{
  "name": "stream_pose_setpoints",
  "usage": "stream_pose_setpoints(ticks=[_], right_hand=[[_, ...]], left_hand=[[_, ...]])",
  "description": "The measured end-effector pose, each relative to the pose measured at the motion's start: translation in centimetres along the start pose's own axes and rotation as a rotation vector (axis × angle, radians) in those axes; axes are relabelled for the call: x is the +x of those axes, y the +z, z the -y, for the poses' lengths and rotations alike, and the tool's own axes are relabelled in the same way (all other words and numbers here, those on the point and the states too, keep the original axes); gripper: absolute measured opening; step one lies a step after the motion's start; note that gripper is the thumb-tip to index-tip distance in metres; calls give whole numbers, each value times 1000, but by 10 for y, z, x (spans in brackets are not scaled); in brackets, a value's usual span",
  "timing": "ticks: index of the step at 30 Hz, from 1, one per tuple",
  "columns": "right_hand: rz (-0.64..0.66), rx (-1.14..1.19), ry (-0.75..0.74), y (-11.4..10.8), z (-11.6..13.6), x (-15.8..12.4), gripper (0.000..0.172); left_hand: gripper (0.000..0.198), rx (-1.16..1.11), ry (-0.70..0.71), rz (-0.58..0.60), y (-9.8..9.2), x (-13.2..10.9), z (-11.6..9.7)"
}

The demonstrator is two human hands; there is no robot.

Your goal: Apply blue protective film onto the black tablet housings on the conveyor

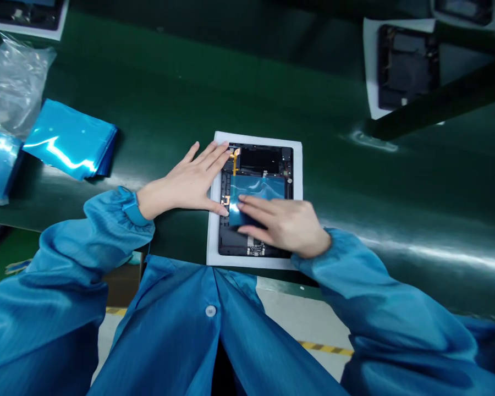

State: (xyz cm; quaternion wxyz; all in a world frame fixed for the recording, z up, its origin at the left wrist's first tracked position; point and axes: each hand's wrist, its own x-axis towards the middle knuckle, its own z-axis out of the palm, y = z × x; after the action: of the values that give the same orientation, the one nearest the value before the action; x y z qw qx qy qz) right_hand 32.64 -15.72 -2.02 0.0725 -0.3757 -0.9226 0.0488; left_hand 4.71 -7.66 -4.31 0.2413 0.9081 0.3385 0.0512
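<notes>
Smoothing film (258, 187), seemingly: right hand (289, 223) on it, left hand (185, 187) spread on tablet (259, 160), neither clamped; next stroke likely needs even pressure

This looks like an electronics workshop: an opened tablet (262, 160) before me, similar devices (408, 69) far left and far right, my green bench (169, 93), stacked blue films (70, 137) at left, striped floor tape (325, 348).

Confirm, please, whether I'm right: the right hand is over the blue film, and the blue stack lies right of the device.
Wrong side: the head view shows the blue stack left of the device. The right hand is indeed over the film.
</notes>
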Motion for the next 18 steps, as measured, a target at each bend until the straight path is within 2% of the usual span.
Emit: stream_pose_setpoints(ticks=[2,4,7,9,11,13,18], right_hand=[[-65,-51,136,1,-5,-3,45],[-92,-93,173,2,-2,-5,48],[-37,-80,15,1,20,-14,57],[-6,-39,-81,0,35,-22,53],[-10,-15,-100,-1,37,-30,48],[-53,-16,-26,0,26,-33,44],[-172,-93,321,3,-17,-32,38]], left_hand=[[138,-5,-5,-3,0,1,0],[139,-5,-16,0,0,2,-1],[140,-5,-27,20,-2,3,-3],[140,-5,-34,30,-2,3,-4],[140,-7,-40,27,-3,3,-4],[139,-11,-39,22,-2,3,-3],[141,-24,-19,24,-1,4,1]])
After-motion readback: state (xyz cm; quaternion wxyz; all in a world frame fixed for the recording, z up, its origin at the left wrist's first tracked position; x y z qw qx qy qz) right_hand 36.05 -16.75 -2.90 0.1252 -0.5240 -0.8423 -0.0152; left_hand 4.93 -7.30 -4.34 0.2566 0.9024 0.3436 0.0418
